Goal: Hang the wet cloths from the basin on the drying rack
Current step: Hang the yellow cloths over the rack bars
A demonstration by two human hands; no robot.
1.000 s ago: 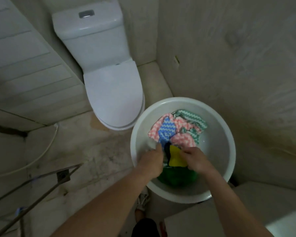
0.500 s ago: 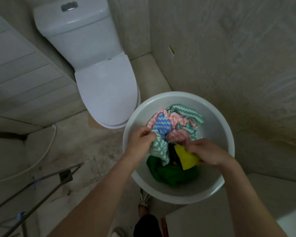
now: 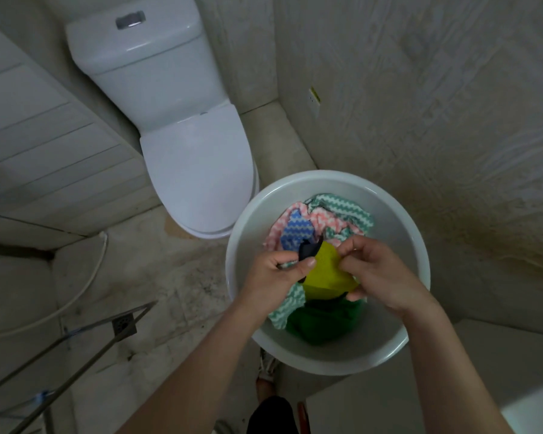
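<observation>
Step in hand: lifting one cloth clear of the heap, judging by the grip; nothing hangs on the visible part of the rack.
Left hand (image 3: 273, 277): thumb and curled fingers pinch the dark left edge of the yellow square cloth with a dark backing (image 3: 325, 277).
Right hand (image 3: 380, 274): fingers curled, pinching the same cloth's opposite edge.
Cloth position: held low over the heap, inside the round white plastic basin (image 3: 402, 233).
Rack position: thin grey metal drying rack (image 3: 85, 349), lower left, well apart from the basin.
Doing it well: keep both pinches near the corners; draw the cloth up and taut so it opens flat; let it drip over the basin before swinging left to the rack.
Risk: wet cloths cling; the green-and-white zigzag cloth (image 3: 287, 305) lies against the left hand and may ride up with the yellow one.
Count, hands: two, both on one cloth.
Count, basins: one.
Count, cloths: yellow, one; plain dark green cloth (image 3: 323, 324), one; pink zigzag cloth (image 3: 323, 220), one; blue zigzag cloth (image 3: 297, 230), one. The green-and-white zigzag shows in two patches, far side and near left; cannot tell whether one cloth or two. Five at least.
Count, rack bars: two seen, the rest out of view.
Other: one white ceramic toilet (image 3: 195, 170), lid down, just beyond the basin; one white hose (image 3: 85, 286) on the floor.
</observation>
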